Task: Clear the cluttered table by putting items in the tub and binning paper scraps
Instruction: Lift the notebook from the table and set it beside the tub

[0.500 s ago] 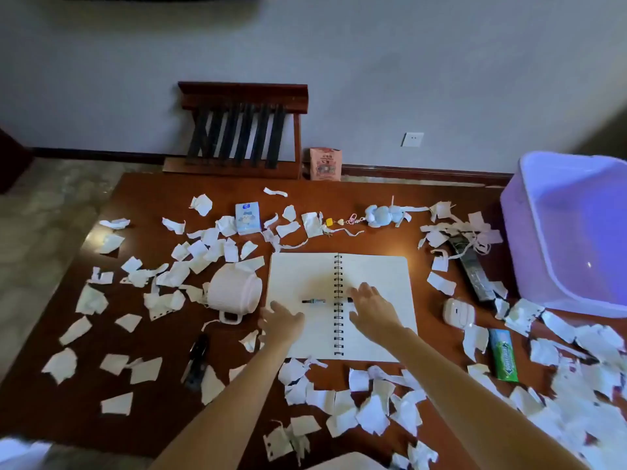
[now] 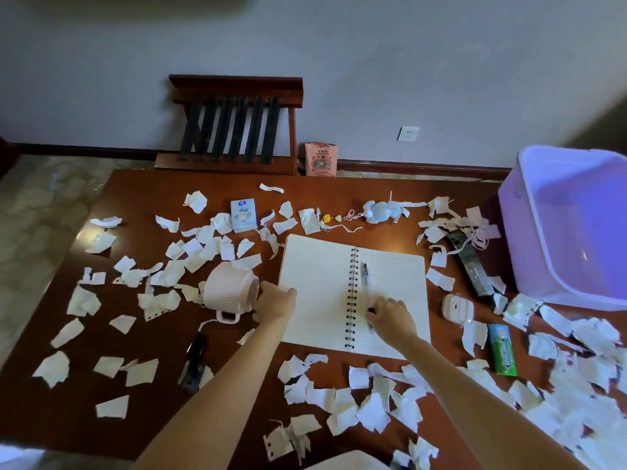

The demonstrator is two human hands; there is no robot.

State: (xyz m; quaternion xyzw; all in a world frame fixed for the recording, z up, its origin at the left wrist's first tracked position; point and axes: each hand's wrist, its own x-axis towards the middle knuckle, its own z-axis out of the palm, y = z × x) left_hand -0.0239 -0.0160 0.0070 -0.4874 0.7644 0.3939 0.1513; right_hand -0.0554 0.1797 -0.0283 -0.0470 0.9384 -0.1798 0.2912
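1. A dark wooden surface (image 2: 142, 205) lay strewn with clutter, and almost all of the job appeared to be ahead.
2. The lilac tub (image 2: 543, 266) stood at the surface's far right corner, well apart from both hands. Nothing could be seen inside it.
3. An open spiral notebook (image 2: 315, 293) occupied the middle. It would probably travel best closed, which only becomes possible once the pen is off its page.
4. Torn paper scraps (image 2: 373, 408) ringed the notebook and were thickest at the near right. They were bound for a bin that was not in view.
5. A pale ribbed mug (image 2: 230, 291) lay on its side just beside the notebook's left edge.
6. The left hand (image 2: 276, 305) sat between the mug and that edge. Its fingers were curled away from the camera, so it could not be told whether they gripped the page, the mug or nothing.
7. The right hand (image 2: 393, 315) pinched the lower end of a clear pen (image 2: 367, 283), whose barrel rested on the lined right page beside the spiral. Lifting the pen straight up should keep it clear of the wire coils. Carrying it over the scraps instead of dragging it through them should avoid scattering paper.
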